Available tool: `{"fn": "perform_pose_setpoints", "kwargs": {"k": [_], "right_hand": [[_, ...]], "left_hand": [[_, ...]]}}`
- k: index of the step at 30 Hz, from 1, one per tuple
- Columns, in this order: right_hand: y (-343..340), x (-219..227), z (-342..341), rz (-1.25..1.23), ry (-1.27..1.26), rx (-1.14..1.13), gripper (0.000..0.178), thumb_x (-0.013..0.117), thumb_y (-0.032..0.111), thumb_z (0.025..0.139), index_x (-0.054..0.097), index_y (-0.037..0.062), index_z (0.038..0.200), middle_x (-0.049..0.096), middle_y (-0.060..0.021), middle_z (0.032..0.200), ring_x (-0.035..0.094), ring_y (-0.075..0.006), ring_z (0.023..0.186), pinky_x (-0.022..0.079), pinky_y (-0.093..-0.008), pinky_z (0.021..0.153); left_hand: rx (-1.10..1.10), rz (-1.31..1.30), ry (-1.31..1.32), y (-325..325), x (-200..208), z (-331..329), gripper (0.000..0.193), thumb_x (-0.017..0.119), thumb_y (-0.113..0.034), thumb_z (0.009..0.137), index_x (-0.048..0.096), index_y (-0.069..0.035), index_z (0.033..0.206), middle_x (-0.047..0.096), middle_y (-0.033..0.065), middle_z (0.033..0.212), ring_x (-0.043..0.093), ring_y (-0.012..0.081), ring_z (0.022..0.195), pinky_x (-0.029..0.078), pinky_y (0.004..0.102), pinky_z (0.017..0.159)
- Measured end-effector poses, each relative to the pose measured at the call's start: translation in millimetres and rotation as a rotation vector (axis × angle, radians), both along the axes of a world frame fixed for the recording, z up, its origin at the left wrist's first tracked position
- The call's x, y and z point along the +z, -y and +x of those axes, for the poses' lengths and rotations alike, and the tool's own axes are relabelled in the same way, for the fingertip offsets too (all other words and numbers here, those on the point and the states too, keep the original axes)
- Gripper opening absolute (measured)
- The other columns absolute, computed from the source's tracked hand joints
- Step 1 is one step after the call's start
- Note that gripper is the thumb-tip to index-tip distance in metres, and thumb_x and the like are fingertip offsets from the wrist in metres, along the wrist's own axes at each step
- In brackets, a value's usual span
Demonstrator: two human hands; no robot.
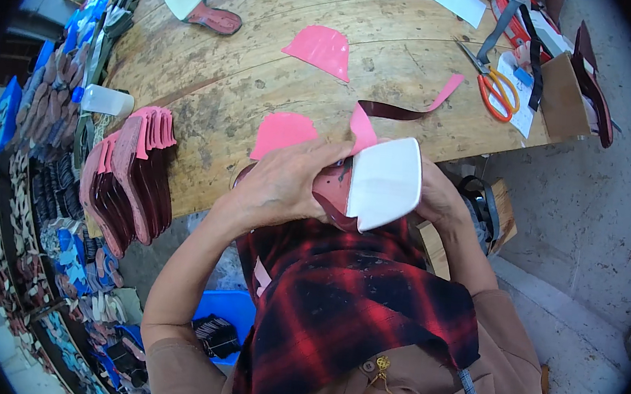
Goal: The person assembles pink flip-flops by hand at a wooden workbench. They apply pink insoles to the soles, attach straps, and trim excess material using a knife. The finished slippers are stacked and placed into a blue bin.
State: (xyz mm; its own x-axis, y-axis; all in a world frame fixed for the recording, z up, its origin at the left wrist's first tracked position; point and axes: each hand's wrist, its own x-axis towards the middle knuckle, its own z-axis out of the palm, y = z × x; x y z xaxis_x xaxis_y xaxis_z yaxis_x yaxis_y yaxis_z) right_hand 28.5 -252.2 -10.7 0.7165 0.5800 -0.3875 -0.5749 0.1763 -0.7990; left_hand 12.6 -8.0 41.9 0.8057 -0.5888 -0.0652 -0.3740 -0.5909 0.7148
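Close to my body, over the table's front edge, I hold a shoe sole with a reddish-brown insole (333, 186) and a white heel piece (389, 185). My left hand (286, 183) grips the brown part, its fingers on top and its thumb along the near side. At the heel's right side my right hand (441, 198) wraps round the edge, its fingertips hidden behind the white piece. A pink and maroon strip (399, 112) runs from beside the heel onto the table. Just beyond my left hand lies a pink cut piece (284, 132).
Orange-handled scissors (499, 93) lie at the right. Farther off are another pink piece (320, 50) and a sole with a pale heel (203, 8). Several pink and maroon insoles (132, 172) overhang the left edge, near a plastic bottle (104, 101). A blue bin (233, 307) stands below.
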Motion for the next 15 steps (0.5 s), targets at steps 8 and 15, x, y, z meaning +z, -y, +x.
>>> {"fn": "perform_pose_setpoints", "kwargs": {"k": [8,15], "right_hand": [[1.3,-7.4,4.3,0.168,-0.140,0.018,0.035,0.059,0.024,0.093,0.051,0.0063,0.123,0.065,0.0005,0.100,0.055,-0.0001,0.065,0.032,-0.0153,0.044],[3.4,0.2,-0.1,0.109,-0.020,0.053,0.030,0.060,0.024,0.095,0.053,0.0056,0.117,0.061,0.0017,0.088,0.048,-0.0008,0.060,0.030,-0.0164,0.043]], "left_hand": [[-0.058,-0.003,-0.113,5.5,-1.1,-3.4,0.079,0.082,-0.020,0.063,0.049,-0.007,0.134,0.061,0.0193,0.113,0.058,0.0393,0.107,0.048,0.0450,0.089],[-0.138,-0.035,-0.150,1.9,-5.0,0.9,0.082,0.084,-0.022,0.062,0.048,-0.004,0.134,0.060,0.0197,0.121,0.058,0.0373,0.113,0.048,0.0437,0.094]]}}
